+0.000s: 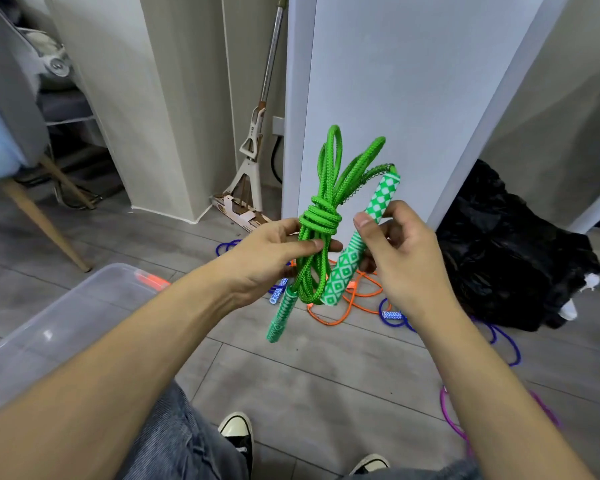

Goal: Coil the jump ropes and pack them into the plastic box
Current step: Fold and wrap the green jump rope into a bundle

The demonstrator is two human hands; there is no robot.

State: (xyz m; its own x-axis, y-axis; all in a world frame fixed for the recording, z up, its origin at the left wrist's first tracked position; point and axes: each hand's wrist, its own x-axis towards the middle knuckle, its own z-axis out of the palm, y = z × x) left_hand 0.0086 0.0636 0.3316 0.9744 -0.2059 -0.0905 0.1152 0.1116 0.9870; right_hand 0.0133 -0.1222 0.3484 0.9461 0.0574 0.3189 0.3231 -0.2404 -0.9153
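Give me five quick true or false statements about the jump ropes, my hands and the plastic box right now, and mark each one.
1. The left hand grips the bundled green rope. True.
2. The right hand holds an orange handle. False: it pinches a green-and-white patterned handle.
3. The orange rope lies loose on the floor. True.
4. The green rope is already inside the plastic box. False: it is held up in the air between both hands.
5. The blue rope is coiled and tied. False: it sprawls loose on the floor.
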